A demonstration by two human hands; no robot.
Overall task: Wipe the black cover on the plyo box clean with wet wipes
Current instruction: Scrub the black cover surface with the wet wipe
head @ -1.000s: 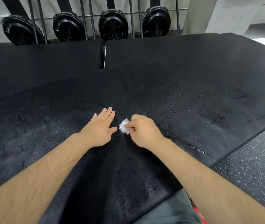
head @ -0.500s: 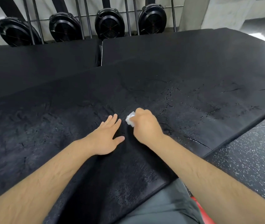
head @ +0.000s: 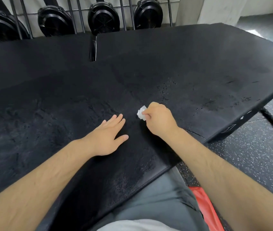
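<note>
A crumpled wet wipe (head: 141,115) is pinched between the curled fingers and thumb of the right hand (head: 160,120) and is held against the black cover (head: 190,64), near its front edge, which runs diagonally up to the right. The left hand (head: 106,137) is laid flat just beside it, fingers straight and together, thumb spread.

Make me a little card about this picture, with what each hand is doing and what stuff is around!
left hand: lies flat on the black cover, fingers straight
right hand: pinches a small crumpled wet wipe against the cover
cover surface: rough, cracked near its right edge
behind: four round black machines among metal bars
floor: dark with white speckles
</note>
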